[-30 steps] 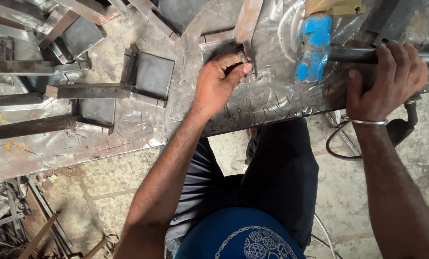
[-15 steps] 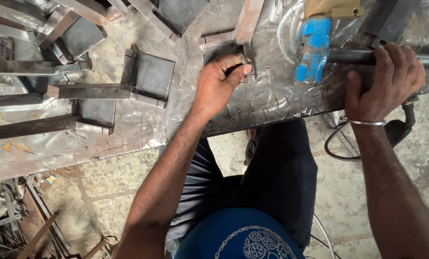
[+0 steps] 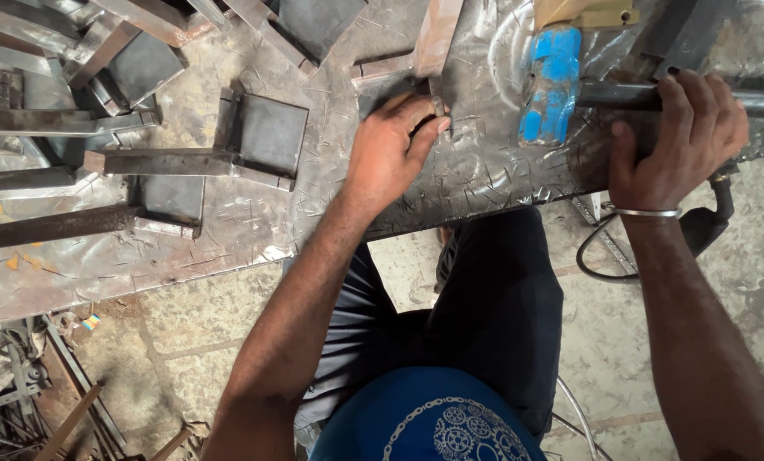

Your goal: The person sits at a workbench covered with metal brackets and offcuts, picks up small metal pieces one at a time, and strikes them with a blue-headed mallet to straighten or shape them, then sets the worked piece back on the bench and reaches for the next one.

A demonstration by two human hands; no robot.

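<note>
Far left of the scratched metal worktable (image 3: 228,230): long rusty steel bars (image 3: 49,226) lie across it, running off the left edge. Just right of them, welded square plate brackets (image 3: 267,137) sit mid-table, more at the top-left corner. Left hand (image 3: 390,149) next, near the front edge at centre, fingers curled shut and pressing on a small steel piece (image 3: 386,81) with a flat bar (image 3: 437,34) that stands up from it toward the far edge; the exact pinch is hidden under the knuckles. Right of it, a blue hammer head (image 3: 553,85) lies on the table, its handle a dark steel tube (image 3: 621,96). Right hand (image 3: 676,141) wraps that tube at the right front corner, fist closed tight, metal bangle (image 3: 647,212) on wrist. A black cable (image 3: 600,256) hangs below the table edge.
</note>
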